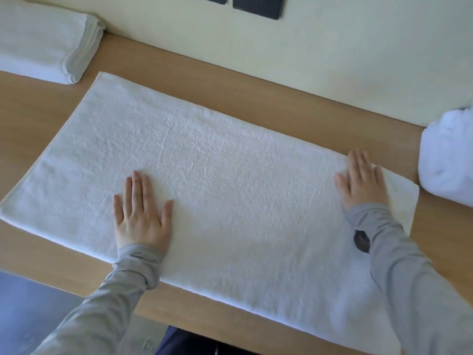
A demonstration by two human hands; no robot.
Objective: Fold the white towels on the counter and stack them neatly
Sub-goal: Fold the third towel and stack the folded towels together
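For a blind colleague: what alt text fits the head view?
A person's left hand and right hand press flat on a large white terry towel spread over a light wooden counter, the left one left of centre, the right near its right end. A stack of folded white towels sits far left; a crumpled white towel bundle lies far right.

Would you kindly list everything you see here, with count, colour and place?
spread towel: one, white, flat across the counter's middle
folded towel stack: one, white, counter's far left
crumpled towel pile: one, white, counter's right edge
counter: one, light wood, beneath the towels
wall plates: two, dark, on the wall
sleeves: two, grey, on the forearms
left hand: one, flat on the spread towel
right hand: one, flat on its right end
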